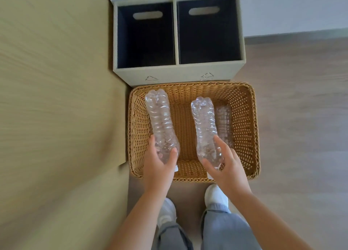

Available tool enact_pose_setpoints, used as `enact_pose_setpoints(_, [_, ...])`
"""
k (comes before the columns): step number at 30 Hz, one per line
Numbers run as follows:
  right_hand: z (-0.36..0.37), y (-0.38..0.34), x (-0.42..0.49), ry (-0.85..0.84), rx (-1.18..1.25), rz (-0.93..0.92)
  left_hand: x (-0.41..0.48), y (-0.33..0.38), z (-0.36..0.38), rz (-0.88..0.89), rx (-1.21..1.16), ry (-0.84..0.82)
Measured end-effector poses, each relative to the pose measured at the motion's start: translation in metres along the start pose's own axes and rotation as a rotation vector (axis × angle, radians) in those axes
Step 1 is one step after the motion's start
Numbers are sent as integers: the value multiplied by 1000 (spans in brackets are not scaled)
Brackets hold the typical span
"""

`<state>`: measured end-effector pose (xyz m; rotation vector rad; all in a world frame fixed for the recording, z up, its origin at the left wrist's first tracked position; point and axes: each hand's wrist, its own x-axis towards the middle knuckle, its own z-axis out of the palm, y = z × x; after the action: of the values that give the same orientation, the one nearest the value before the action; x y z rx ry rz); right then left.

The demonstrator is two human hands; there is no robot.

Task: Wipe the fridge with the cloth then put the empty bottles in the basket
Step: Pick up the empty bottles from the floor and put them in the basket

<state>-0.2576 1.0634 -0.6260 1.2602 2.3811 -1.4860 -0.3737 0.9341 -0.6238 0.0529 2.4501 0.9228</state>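
Two empty bottles hang over the basket (244, 118), which sits on the floor against the front of a two-compartment bin (177, 74). The left hand (160, 167) curls round the neck end of the left bottle (161, 121), above the basket's left side. The right hand (226, 165) grips the right bottle (204, 125) the same way, over the middle. A third bottle (224, 123) lies inside by the right wall. Neither fridge nor cloth is in view, so the wiping cannot be judged. I'd say the task is near its end, with these two left to drop in.
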Motion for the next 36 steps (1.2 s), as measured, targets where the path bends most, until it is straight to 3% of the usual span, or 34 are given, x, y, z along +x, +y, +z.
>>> enact_pose_setpoints(12, [77, 67, 54, -47, 42, 107, 64, -79, 46, -48, 53, -90])
enact_pose_setpoints(20, [127, 104, 96, -51, 131, 148, 99, -117, 80, -111, -36, -135])
enact_pose_setpoints(36, [157, 139, 123, -128, 57, 242, 136, -162, 122, -137, -115, -193])
